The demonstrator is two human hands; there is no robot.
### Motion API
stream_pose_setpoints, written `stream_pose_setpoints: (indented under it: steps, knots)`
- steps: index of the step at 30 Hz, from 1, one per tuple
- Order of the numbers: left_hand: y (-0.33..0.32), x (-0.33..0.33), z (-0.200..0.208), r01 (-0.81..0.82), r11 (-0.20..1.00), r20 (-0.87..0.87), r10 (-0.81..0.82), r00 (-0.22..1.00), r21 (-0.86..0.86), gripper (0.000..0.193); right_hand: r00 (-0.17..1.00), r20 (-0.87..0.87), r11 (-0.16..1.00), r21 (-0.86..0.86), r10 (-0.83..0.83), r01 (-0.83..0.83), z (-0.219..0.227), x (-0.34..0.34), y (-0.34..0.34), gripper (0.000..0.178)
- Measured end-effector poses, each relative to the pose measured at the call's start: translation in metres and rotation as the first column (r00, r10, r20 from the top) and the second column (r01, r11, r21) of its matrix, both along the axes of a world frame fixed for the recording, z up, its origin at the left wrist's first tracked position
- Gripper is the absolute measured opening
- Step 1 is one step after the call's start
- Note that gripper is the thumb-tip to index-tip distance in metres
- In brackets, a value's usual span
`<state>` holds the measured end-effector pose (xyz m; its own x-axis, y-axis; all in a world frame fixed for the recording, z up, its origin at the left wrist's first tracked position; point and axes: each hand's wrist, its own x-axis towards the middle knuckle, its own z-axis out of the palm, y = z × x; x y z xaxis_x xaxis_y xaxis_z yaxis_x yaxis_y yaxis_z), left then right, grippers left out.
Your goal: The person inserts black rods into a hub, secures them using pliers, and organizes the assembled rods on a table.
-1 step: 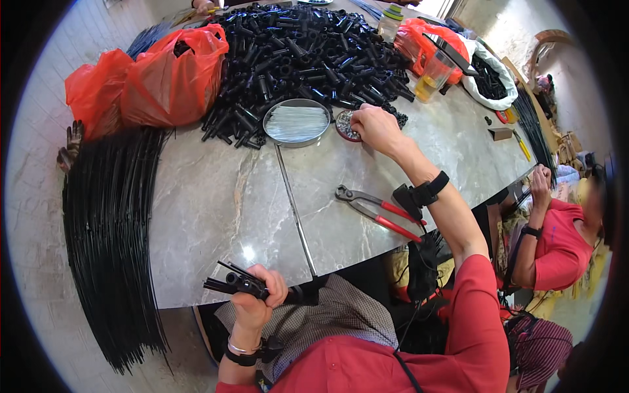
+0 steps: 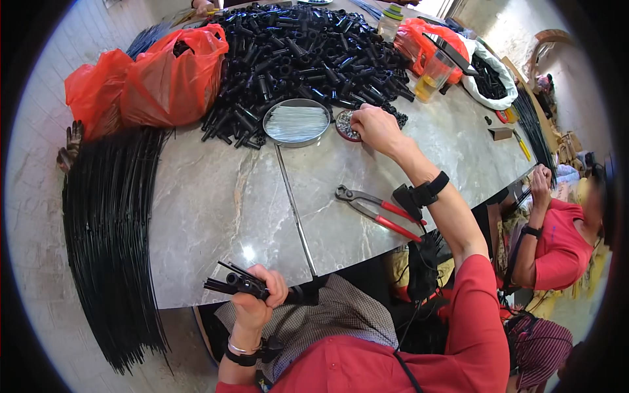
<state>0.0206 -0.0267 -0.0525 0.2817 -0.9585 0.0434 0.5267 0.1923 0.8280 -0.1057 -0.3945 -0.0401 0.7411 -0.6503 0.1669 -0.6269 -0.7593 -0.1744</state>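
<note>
My left hand (image 2: pixel 261 288), low at the table's near edge, is closed round a black tubular fitting (image 2: pixel 244 283) with several thin black rods sticking out to the left. Farther off, my right hand (image 2: pixel 380 130) reaches over a small round red dish (image 2: pixel 347 126) of tiny metal pieces. Its fingers are pinched together at the dish's right side; what they hold, if anything, is hidden. Left of that dish stands a round metal tin (image 2: pixel 267 132) of thin silvery wires (image 2: pixel 298 123). Red-handled pincers (image 2: pixel 383 211) lie on the table below my right forearm.
A big heap of black tubular fittings (image 2: pixel 314 52) covers the far table. Red plastic bags (image 2: pixel 173 85) and a long bundle of black rods (image 2: pixel 111 242) lie left. A plastic cup (image 2: pixel 432 78) and white sack (image 2: pixel 491 78) stand right. Another person (image 2: pixel 557 242) sits at right.
</note>
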Motion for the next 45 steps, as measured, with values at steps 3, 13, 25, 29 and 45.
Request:
stream_pose_setpoints:
  steps: [3, 13, 25, 29, 45]
  knots:
    - [0.0, 0.0, 0.0, -0.001, 1.0, -0.003, 0.001, 1.0, 0.004, 0.07, 0.999, -0.032, 1.0, -0.011, -0.01, 0.01, -0.001, 0.002, 0.003, 0.014]
    - [0.001, -0.004, 0.0, -0.026, 1.0, 0.017, 0.026, 1.0, 0.01, 0.069, 1.0, -0.017, 0.999, -0.045, 0.01, -0.011, -0.011, 0.002, 0.001, 0.014]
    - [-0.001, -0.009, -0.003, -0.038, 0.998, 0.026, 0.037, 0.999, 0.042, 0.069, 0.999, 0.039, 0.999, 0.042, -0.009, 0.007, -0.004, -0.014, -0.004, 0.015]
    - [0.0, -0.01, -0.003, -0.04, 0.998, 0.037, 0.038, 0.999, 0.043, 0.069, 1.0, -0.006, 1.0, -0.007, -0.008, 0.008, -0.008, -0.009, -0.006, 0.016]
    - [0.003, -0.009, -0.005, -0.061, 0.998, 0.039, 0.06, 0.997, 0.027, 0.068, 0.989, 0.15, 1.0, 0.0, -0.018, 0.019, -0.012, -0.007, -0.007, 0.017]
